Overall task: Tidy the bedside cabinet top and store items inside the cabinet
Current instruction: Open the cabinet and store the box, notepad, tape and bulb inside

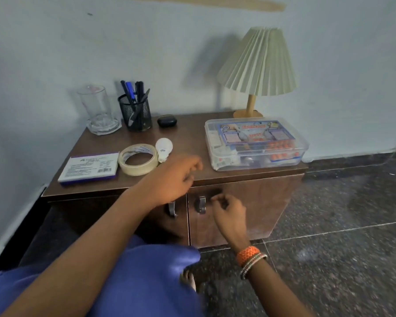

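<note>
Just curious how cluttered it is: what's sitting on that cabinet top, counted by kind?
Glass: 1
Pen holder: 1
Black case: 1
Bulb: 1
Tape roll: 1
Flat box: 1
Clear plastic box: 1
Lamp: 1
Total: 8

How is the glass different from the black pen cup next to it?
The glass is see-through; the pen cup is black mesh. The glass holds nothing that shows, while the pen cup is full of pens. The glass stands nearer the cabinet top's left edge, with the pen cup to its right. Both stand upright at the back of the cabinet top.
</note>
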A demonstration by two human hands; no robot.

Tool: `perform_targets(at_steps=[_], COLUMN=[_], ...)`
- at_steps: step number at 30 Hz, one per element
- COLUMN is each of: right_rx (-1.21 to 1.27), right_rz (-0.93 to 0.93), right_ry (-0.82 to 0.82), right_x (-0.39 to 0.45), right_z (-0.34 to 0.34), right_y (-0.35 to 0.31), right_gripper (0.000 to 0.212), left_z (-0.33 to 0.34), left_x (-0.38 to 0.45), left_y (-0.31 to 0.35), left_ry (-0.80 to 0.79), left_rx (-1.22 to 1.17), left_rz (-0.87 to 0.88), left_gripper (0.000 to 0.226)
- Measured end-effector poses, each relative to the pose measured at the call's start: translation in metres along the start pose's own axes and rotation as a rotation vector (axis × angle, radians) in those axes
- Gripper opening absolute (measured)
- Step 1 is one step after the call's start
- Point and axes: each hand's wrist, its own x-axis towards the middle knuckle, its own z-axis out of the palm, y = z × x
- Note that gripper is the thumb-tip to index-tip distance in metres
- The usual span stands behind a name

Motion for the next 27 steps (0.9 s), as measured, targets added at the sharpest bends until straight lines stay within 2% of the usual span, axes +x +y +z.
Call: perform_targets(at_steps=[3,7,11,15,21,24,27], right_rx=[0.021,0.108,0.118,0.125,0.163,0.166,0.175], right_rz=[0.018,0.002,-0.024,-0.145,-0.195,-0.166,-0.033], right_ry=[0.030,0.142,0.171,0.131,0.136,0.171,0.202], right_x=[-0.001,-0.004,-0.006,-0.004,-0.010,-0.013,-0.015], right_z=[0.023,0.044,0.051,0.044,0.029,0.024,0.023], right_y=[-0.001,-0.005,-0.006,0.008,0.017,0.008,0.007], right_gripper=[0.010,0.005,0.014,0.012,0.026,0.037,0.046], left_z=[-0.011,-0.013,0.017,0.046,0.076,0.090,0.104], left_x=[-0.020,-0.020,-0.010,-0.004,-0.003,-0.017,-0.027], left_y=[-0.010,-0.015,-0.008,-0.001,0.017,0.012,0.013], left_ry=[-0.085,-0.042,-0.032,0.098,0.262,0.383,0.386], left_rx=[-0.075,-0.117,0.000,0.051,0.024,-0.074,0.099], left_rz=[-0.119,-0.254,-0.208,-0.170,-0.075,-0.061,-0.113], left_gripper=[0.027,0.028,0.032,0.033,0.031,0.024,0.024])
